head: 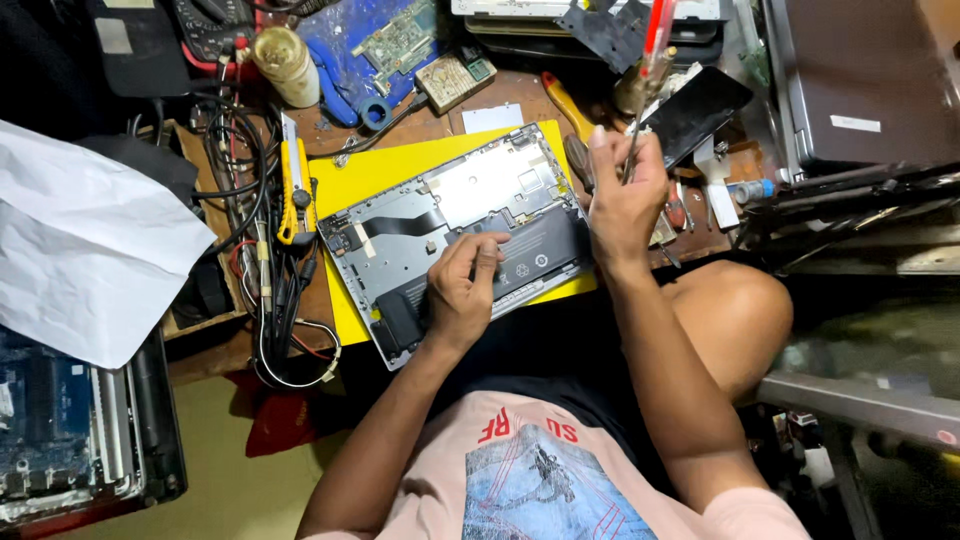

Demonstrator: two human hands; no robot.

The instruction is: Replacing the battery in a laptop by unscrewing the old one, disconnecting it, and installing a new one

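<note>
Two hands busy on this one. Opened laptop (pixel 455 235), bottom cover off, is lying on a yellow mat (pixel 345 180) dead centre of the bench. My left hand (pixel 462 285) is pressed down on the black battery (pixel 535 255) at about 6 o'clock of the chassis, fingers curled over its top edge, steadying it. My right hand (pixel 622 195) is up at 3 o'clock of the laptop, pinching a red-handled screwdriver (pixel 648 70) with its handle pointing up toward 12. Looks to me like I'm in the screw-removal stage around the battery. Next move, I reckon, needs the tip dropped straight onto a screw head while the left keeps the board from sliding.
</note>
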